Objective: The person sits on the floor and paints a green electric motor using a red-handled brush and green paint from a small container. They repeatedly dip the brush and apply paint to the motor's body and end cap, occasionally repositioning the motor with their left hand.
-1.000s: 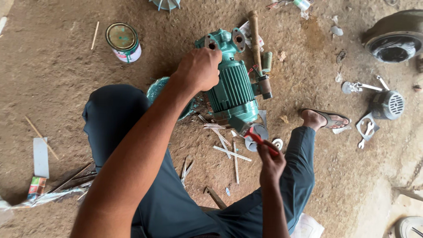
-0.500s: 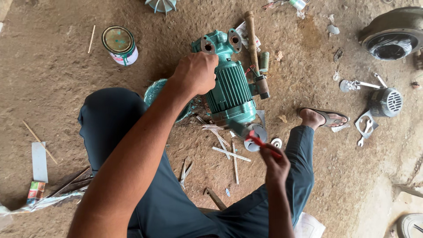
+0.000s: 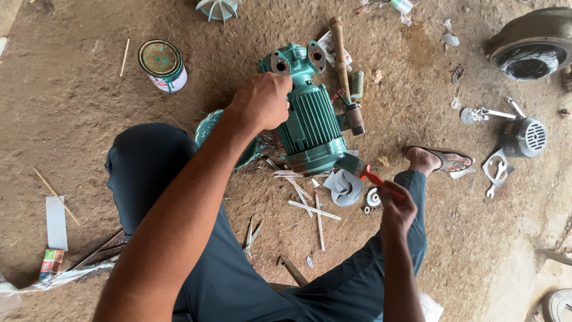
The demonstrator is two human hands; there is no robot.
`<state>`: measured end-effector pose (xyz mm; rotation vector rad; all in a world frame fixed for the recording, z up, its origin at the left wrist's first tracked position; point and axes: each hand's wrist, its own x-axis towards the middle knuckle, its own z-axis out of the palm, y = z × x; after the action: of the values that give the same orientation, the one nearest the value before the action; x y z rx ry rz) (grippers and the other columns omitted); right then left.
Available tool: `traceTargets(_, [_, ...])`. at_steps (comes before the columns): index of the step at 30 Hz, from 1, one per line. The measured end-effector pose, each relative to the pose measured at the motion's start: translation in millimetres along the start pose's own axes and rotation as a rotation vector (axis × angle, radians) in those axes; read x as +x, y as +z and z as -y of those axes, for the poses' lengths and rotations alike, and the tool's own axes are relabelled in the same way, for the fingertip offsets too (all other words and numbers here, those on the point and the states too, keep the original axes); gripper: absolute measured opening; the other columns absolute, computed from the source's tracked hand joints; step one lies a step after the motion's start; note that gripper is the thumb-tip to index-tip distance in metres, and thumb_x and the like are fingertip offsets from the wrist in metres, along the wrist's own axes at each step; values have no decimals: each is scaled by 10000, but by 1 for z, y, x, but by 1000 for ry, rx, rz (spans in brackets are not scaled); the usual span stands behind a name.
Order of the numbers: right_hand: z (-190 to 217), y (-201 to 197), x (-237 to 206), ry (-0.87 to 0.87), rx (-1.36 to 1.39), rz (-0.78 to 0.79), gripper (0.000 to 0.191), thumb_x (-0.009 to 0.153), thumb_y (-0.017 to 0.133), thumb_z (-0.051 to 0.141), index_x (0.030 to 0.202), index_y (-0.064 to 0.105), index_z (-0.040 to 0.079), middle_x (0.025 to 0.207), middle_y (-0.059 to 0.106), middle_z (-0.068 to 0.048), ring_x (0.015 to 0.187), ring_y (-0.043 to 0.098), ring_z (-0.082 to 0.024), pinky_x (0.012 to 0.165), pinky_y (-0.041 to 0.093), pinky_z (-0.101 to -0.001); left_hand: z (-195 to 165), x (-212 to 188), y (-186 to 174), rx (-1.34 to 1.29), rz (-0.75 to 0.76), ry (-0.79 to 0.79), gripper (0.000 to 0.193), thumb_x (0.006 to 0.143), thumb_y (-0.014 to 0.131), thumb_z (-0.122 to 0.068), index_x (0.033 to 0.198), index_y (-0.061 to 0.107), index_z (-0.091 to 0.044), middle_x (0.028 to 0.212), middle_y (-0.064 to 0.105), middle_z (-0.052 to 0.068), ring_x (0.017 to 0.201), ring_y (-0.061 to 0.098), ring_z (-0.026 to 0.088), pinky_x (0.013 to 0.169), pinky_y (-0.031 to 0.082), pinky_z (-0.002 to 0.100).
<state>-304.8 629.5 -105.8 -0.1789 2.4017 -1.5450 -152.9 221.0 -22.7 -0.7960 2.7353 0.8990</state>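
A teal-green finned pump motor [image 3: 310, 116] lies on the dirt floor between my legs. My left hand [image 3: 260, 101] rests closed on its left side, gripping the body. My right hand [image 3: 398, 209] holds a small paintbrush with a red handle [image 3: 374, 177]; its bristle end touches the lower right end of the motor. A grey plastic fan [image 3: 344, 187] and a small round metal part [image 3: 373, 197] lie just below the motor.
A paint tin [image 3: 162, 64] stands at upper left. A wooden-handled hammer [image 3: 344, 65] lies beside the motor. Grey motor covers [image 3: 524, 136] and a large housing [image 3: 531, 45] sit at right. Wood slivers [image 3: 310, 206] litter the ground. My sandalled foot [image 3: 440, 158] is at right.
The view has shifted slightly. My right hand with the brush has stayed at the motor's lower end; my left hand keeps its hold on the motor.
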Motion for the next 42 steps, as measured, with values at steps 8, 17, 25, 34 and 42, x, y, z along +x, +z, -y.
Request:
traceTargets(8, [-8,4,2,-196,-260,-62,195,979,680,-18,1148,753,44,1100,769,-113,834,713,-174,615,569,-273,-7,0,0,-26,53,-27,374,959,691,-168,1257,589,34,1129,694,194,946,713,278,885,574,440])
traceTargets(17, [-12,48,-66,-547,-655,291,213,921,649,-47,1061,770,58,1188,758,-138,870,782,-205,617,674,-297,-10,0,0,15,68,-11,371,976,681,-182,1271,598,27,1126,708,191,963,711,284,909,569,444])
traceTargets(25, [32,64,-114,-603,-642,396,224,905,674,-13,1097,772,48,1200,748,-135,950,772,-268,760,658,-367,-7,0,5,26,-34,51,357,934,713,-189,1193,618,38,1046,708,195,893,710,281,843,570,447])
traceTargets(34, [35,53,-104,-288,-620,385,205,912,731,51,1108,776,89,1057,782,-101,879,776,-230,762,628,-361,-1,0,3,58,29,-11,326,974,685,-198,1204,609,20,1040,710,184,885,708,275,821,577,441])
traceTargets(42, [-9,40,-13,119,-51,174,215,926,721,44,1140,745,38,1028,786,-142,908,781,-192,835,660,-302,3,1,4,37,-2,-6,313,960,682,-188,1190,602,10,1030,704,172,879,713,272,814,576,448])
